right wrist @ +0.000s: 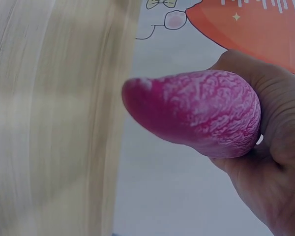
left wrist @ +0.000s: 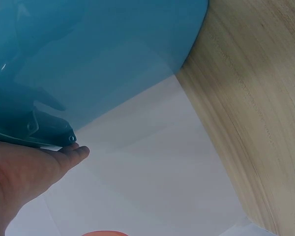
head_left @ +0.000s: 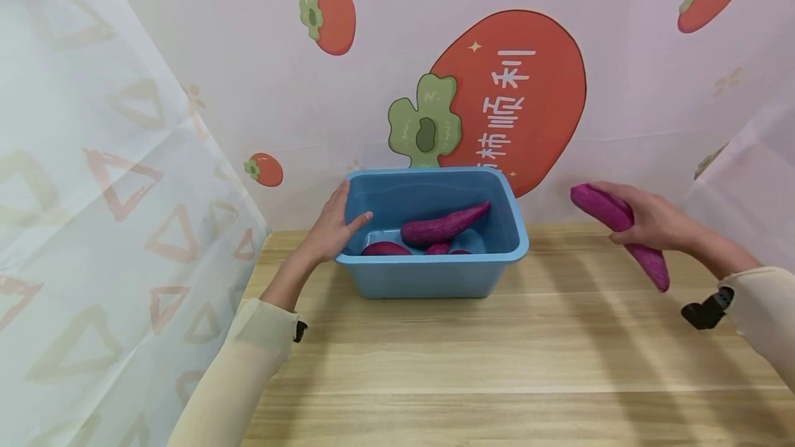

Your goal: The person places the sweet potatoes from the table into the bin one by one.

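A blue plastic basin (head_left: pixel 428 276) stands on the table against the back cloth. Inside it a long purple sweet potato (head_left: pixel 442 227) lies slanted over several others, which the front wall partly hides. My left hand (head_left: pixel 332 226) rests on the basin's left rim, its thumb reaching over the inside; in the left wrist view the fingers (left wrist: pixel 71 155) lie straight along the rim's outer side. To the right of the basin, my right hand (head_left: pixel 649 219) grips another purple sweet potato (right wrist: pixel 201 113) around its middle, above the table. Its wrinkled skin and tapered end show in the right wrist view.
The wooden table (head_left: pixel 472 371) runs toward me in front of the basin. A white cloth (head_left: pixel 236 88) printed with persimmons hangs behind, and a patterned sheet (head_left: pixel 93 226) closes the left side. A black device (head_left: pixel 708 310) is at my right cuff.
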Action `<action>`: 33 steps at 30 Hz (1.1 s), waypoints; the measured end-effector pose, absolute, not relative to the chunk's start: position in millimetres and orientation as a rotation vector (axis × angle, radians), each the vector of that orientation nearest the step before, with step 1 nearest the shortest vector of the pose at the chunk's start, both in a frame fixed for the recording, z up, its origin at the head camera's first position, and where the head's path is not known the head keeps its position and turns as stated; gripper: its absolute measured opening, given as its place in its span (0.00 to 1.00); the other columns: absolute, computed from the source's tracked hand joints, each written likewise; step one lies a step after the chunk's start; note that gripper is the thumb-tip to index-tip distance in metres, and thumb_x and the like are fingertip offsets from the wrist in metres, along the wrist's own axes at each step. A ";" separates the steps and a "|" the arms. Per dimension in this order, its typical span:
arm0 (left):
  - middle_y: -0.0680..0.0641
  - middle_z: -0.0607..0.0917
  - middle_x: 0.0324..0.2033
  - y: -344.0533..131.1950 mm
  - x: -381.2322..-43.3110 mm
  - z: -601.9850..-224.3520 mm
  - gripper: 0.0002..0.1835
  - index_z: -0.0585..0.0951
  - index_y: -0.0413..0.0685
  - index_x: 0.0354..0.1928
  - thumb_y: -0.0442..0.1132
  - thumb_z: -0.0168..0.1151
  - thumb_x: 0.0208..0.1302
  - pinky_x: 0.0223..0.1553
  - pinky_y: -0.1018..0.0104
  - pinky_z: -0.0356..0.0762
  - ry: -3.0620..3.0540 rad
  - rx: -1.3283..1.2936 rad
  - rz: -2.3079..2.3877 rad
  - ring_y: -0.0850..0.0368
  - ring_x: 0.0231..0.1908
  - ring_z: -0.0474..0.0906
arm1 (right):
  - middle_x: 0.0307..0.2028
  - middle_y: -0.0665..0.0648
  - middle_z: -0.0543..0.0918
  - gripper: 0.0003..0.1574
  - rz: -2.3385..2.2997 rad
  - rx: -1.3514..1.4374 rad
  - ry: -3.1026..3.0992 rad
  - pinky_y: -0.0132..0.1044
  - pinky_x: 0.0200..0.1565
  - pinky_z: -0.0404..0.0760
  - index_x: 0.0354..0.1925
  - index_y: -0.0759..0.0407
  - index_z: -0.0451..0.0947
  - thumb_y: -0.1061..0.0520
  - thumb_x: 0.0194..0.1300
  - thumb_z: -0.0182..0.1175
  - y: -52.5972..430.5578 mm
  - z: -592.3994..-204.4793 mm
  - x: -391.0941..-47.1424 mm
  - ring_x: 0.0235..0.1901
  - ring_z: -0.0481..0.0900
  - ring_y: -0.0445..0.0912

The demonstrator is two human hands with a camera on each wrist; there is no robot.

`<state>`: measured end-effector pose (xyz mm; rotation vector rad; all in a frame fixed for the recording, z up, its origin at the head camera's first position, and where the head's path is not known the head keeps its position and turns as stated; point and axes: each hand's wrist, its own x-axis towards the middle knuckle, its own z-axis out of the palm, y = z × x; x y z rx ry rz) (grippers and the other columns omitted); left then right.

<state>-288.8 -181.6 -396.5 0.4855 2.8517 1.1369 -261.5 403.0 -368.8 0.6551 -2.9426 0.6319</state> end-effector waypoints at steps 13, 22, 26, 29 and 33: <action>0.40 0.41 0.85 -181.7 -289.1 -396.0 0.52 0.36 0.42 0.85 0.58 0.54 0.79 0.79 0.31 0.44 2.850 0.491 1.136 0.37 0.84 0.38 | 0.58 0.65 0.80 0.67 0.606 0.766 -2.882 0.35 0.32 0.78 0.80 0.56 0.63 0.68 0.46 0.83 392.2 -359.4 -265.1 0.41 0.77 0.49; 0.39 0.41 0.85 -182.3 -288.2 -395.7 0.51 0.36 0.42 0.85 0.58 0.54 0.79 0.79 0.31 0.44 2.848 0.488 1.137 0.37 0.84 0.38 | 0.60 0.65 0.79 0.67 0.550 0.835 -2.845 0.36 0.33 0.78 0.79 0.58 0.63 0.69 0.44 0.84 379.8 -349.4 -266.7 0.42 0.79 0.52; 0.39 0.41 0.85 -182.4 -289.3 -396.0 0.52 0.36 0.41 0.85 0.58 0.54 0.79 0.79 0.31 0.43 2.855 0.489 1.123 0.37 0.84 0.37 | 0.61 0.66 0.78 0.68 0.543 0.835 -2.850 0.37 0.33 0.79 0.79 0.58 0.64 0.68 0.44 0.84 375.2 -345.1 -266.4 0.44 0.80 0.54; 0.39 0.41 0.85 -182.5 -289.3 -395.8 0.52 0.36 0.41 0.85 0.58 0.53 0.79 0.80 0.32 0.43 2.855 0.490 1.123 0.38 0.84 0.37 | 0.63 0.65 0.78 0.68 0.534 0.836 -2.860 0.38 0.34 0.79 0.80 0.56 0.63 0.68 0.44 0.84 371.1 -341.2 -265.6 0.45 0.80 0.54; 0.39 0.41 0.85 -182.5 -288.4 -395.2 0.51 0.36 0.41 0.85 0.58 0.53 0.80 0.80 0.33 0.43 2.852 0.486 1.128 0.38 0.84 0.37 | 0.65 0.65 0.77 0.68 0.528 0.855 -2.867 0.38 0.34 0.80 0.80 0.55 0.63 0.67 0.45 0.84 365.5 -336.2 -265.6 0.47 0.80 0.55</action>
